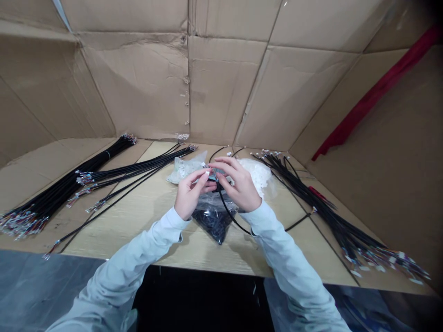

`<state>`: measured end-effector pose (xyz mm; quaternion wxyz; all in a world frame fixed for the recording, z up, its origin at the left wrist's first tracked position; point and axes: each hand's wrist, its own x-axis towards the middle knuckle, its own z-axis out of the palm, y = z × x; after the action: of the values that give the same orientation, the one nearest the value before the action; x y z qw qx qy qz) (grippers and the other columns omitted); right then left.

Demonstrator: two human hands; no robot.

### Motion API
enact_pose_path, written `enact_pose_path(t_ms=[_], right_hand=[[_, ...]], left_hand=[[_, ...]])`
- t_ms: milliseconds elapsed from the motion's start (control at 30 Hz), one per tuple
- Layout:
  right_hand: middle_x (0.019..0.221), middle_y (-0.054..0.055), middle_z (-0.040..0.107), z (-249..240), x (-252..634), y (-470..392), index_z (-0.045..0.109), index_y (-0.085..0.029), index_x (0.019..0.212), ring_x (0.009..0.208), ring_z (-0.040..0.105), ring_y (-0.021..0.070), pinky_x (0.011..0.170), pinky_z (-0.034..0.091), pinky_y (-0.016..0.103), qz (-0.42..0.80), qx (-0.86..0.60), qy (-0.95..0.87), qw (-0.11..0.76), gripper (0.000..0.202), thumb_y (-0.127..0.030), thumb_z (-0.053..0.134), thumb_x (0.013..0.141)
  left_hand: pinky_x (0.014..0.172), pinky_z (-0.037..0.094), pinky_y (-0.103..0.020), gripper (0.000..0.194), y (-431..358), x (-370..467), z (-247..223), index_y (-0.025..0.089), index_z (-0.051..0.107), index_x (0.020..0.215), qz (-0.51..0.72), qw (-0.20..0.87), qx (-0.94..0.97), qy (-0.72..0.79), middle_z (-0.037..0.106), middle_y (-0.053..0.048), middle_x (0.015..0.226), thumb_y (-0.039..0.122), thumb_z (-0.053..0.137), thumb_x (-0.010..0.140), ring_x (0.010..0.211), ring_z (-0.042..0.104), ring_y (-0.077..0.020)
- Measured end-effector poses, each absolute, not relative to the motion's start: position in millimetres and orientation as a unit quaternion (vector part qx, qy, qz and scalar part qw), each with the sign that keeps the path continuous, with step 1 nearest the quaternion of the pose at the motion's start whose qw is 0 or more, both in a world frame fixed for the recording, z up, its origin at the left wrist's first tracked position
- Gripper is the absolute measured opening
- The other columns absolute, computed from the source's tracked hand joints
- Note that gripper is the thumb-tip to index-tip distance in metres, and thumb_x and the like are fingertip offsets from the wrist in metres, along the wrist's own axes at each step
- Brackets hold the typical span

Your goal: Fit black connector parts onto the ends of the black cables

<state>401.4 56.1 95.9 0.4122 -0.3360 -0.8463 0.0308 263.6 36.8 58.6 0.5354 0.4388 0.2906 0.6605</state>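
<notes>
My right hand (pixel 241 184) pinches the wire end of a black cable (pixel 226 210). From there the cable curves down, passes under my right forearm and comes out beyond it on the right. Close against it, my left hand (pixel 190 192) has thumb and index finger closed on a small white connector (pixel 207 173); fingers partly hide it. Thin wires show between both sets of fingertips. Below my hands lies a clear plastic bag of small black parts (pixel 215 221). Behind them are a bag of white pieces (pixel 261 177) and another clear bag (pixel 182 169).
A tied bundle of black cables (pixel 79 177) and a looser group (pixel 138 171) lie on the left. More cables with white connectors (pixel 325 216) spread along the right. Cardboard walls (pixel 221 87) enclose the back and sides, with a red strip (pixel 374 97) on the right.
</notes>
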Motion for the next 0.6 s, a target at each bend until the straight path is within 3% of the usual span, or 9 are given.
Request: enact_pose_path(t_ms=[367, 600], right_hand=[[0.096, 0.006, 0.058, 90.9, 405.2, 63.6, 0.062, -0.016, 0.090, 0.092, 0.055, 0.0126, 0.084, 0.046, 0.027, 0.021, -0.381, -0.822, 0.423, 0.024, -0.029, 0.044, 0.085], [0.093, 0.005, 0.060, 93.4, 400.0, 61.1, 0.066, -0.017, 0.084, 0.088, 0.057, 0.0125, 0.072, 0.048, 0.024, 0.046, -0.420, -0.801, 0.424, 0.027, -0.040, 0.052, 0.079]], left_hand=[[0.067, 0.057, -0.029, 0.028, 35.6, 263.2, 56.7, 0.014, 0.058, 0.092, 0.667, 0.501, 0.458, 0.306, 0.060, -0.008, 0.106, 0.035, 0.059, 0.074, 0.067, 0.065, -0.0121], [0.067, 0.057, -0.029, 0.029, 34.1, 263.9, 56.3, 0.014, 0.058, 0.093, 0.662, 0.502, 0.466, 0.304, 0.061, -0.008, 0.104, 0.035, 0.059, 0.074, 0.067, 0.065, -0.0126]])
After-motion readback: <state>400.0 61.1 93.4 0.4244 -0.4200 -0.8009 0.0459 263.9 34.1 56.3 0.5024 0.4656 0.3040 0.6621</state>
